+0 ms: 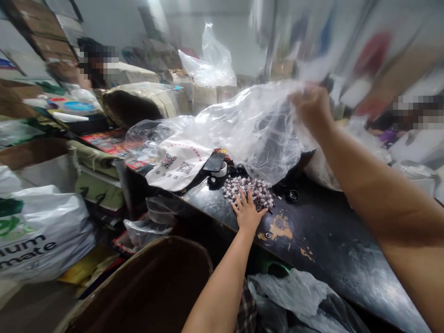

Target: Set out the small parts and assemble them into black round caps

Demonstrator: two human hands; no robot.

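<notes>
My left hand (248, 212) lies with spread fingers on the near edge of a pile of small white and dark-red pieces (262, 192), whose exact kind I cannot make out. The pile rests on a dark, worn tabletop (333, 226). Up to the right, my right hand (312, 104) is closed on the edge of a large clear plastic bag (249, 120), lifted off the table. The bag drapes leftward behind the pile. Just beyond the pile are a phone (215, 161), a white roll (219, 170) and a white printed cloth (178, 164) with QR codes.
A small black round item (292, 196) sits right of the pile. An open cardboard box (152, 282) stands below the table's near edge, beside crumpled plastic (298, 296). A white printed bag (45, 231) is at left. Two people are in the background, one left and one right.
</notes>
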